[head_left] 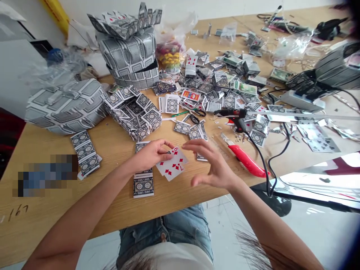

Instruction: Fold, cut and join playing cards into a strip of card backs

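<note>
Near table's [174,195] front edge, mid: L hand [152,154] pinching diamond cards [174,165], thumb vs fingers. Cards jut R of that grip & slightly twd body, into gap btwn hands. Overlapped askew, so no single long axis. R hand [212,165] empty, fingers spread & curved, just beside cards, apart. L nearer (in contact). Cards touching tabletop? Can't tell. Card-back strip [143,186] under L wrist.

Scissors [194,114], one; red cutter [247,159], one; held cards [173,165], apparently two.
</note>
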Demonstrator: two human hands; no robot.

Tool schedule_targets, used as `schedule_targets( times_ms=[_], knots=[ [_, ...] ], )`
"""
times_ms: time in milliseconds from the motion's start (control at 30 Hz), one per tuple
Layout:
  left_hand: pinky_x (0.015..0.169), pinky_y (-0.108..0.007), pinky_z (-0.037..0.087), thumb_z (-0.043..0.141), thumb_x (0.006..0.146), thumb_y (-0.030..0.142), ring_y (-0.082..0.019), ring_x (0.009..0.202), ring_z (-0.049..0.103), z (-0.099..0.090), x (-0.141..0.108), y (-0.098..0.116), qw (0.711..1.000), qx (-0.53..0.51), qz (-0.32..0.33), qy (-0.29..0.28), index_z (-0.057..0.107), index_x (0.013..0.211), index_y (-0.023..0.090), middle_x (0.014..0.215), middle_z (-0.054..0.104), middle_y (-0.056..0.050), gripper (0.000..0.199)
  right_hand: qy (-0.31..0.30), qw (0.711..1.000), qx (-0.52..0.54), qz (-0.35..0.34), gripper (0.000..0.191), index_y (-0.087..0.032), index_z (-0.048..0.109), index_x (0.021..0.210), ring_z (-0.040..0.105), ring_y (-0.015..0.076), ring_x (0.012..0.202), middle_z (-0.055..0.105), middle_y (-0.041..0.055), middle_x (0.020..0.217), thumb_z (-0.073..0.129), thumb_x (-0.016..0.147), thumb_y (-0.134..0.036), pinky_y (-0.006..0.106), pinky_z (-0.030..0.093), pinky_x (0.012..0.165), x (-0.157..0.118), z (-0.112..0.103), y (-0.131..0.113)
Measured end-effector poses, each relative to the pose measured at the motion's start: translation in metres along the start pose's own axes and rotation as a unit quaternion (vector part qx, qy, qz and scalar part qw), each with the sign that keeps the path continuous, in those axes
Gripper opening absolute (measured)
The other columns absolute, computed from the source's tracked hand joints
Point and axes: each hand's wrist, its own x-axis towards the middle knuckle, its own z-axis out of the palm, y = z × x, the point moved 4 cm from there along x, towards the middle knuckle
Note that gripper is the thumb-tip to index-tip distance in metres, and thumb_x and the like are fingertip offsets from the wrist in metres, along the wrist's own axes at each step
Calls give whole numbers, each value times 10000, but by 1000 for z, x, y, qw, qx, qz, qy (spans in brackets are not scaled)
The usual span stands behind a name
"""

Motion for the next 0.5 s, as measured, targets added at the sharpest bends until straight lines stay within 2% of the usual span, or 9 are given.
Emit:
schedule_targets(
  times_ms=[67,133,233,367,500],
  knots=[
    [547,-224,487,753,774,192,-134,593,662,2,2,0,1000,16,4,-10,525,939,150,733,739,-30,285,8,990,93,106,566,-182,579,1263,640,184,835,677,92,1027,656,846,-558,328,535,712,1,6,10],
    [565,-225,484,776,743,197,-134,614,664,4,5,0,1000,19,5,-12,530,877,148,738,737,-36,284,5,968,166,188,396,-175,627,1153,616,141,688,684,40,850,648,880,-460,291,513,634,2,16,18],
    [621,-242,501,825,680,231,-144,670,677,5,9,-2,1000,18,4,20,565,832,139,765,735,-43,314,26,928,263,263,309,-170,652,935,627,139,669,686,29,771,700,825,-455,284,509,622,2,29,24],
    [621,-225,491,863,621,272,-120,657,650,2,12,-2,996,23,28,83,615,768,133,717,699,-5,320,96,896,306,308,351,-182,620,855,627,145,672,675,22,749,776,737,-473,291,508,626,0,36,31],
    [624,-238,503,862,623,340,-120,655,643,2,14,-6,995,17,33,93,650,809,129,754,713,-20,352,138,895,295,306,334,-197,602,827,599,132,625,637,-1,699,760,752,-481,284,497,600,-2,37,33]
  ],
)
